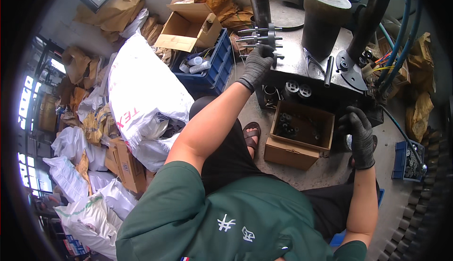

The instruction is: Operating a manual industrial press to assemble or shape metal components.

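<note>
My left hand (258, 65), in a grey glove, reaches to the left edge of a metal press table (292, 19). Its fingers are bent closed around the near end of a row of metal shafts with dark discs (262, 39). The fingers hide just where they grip. My right hand (358, 136), gloved too, hangs in the air right of an open cardboard box (295, 152). Its fingers are loosely bent and apart, with nothing visible in them. Small dark rings and round parts (287, 125) lie inside the box.
A thick steel cylinder (325, 23) stands on the table beside pliers (311, 60), a short rod (329, 71) and a curved plate (353, 75). Blue crates (207, 82) and a white sack (146, 86) crowd my left. Hoses (401, 39) hang at right, above a small blue bin (400, 159).
</note>
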The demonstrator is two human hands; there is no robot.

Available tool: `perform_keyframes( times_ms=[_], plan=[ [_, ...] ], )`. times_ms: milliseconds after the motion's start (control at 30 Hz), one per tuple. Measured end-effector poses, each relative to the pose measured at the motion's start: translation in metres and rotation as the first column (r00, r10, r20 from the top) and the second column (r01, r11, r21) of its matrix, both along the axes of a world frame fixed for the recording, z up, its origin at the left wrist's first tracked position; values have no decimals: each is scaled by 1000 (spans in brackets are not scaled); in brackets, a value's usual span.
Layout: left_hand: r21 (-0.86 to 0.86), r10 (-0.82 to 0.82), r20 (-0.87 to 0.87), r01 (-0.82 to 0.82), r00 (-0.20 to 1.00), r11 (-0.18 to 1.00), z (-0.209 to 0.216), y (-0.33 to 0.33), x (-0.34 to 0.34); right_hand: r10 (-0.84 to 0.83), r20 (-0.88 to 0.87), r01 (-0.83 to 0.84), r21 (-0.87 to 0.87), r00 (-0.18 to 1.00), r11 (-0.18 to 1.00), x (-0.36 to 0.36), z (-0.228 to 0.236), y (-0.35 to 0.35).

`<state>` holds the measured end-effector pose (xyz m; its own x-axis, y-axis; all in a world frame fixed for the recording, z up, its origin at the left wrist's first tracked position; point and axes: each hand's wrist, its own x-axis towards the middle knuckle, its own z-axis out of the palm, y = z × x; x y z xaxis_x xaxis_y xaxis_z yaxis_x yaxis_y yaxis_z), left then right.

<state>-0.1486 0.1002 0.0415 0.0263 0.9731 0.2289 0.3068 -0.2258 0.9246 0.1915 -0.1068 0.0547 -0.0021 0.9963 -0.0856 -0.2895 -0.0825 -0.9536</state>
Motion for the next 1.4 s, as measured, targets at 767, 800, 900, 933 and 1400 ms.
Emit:
perform_keyframes(
  times_ms=[767,800,900,933,1400],
  plan=[
    [-399,158,-415,-335,896,854,-183,-192,-288,205,834,-187,-125,512,974,97,-25,6],
    [-414,102,-479,-327,872,849,-208,-213,-295,220,845,-236,-115,488,965,102,-35,5],
    [-487,109,-621,-491,776,722,-259,-258,-317,254,722,-135,-220,643,966,106,-60,3],
    [-398,139,-732,-585,667,707,-270,-267,-325,372,705,-146,-360,604,921,105,-64,3],
    [-482,-13,-802,-634,597,604,-437,-321,-366,467,839,-345,-366,280,865,87,-93,0]
  ],
)
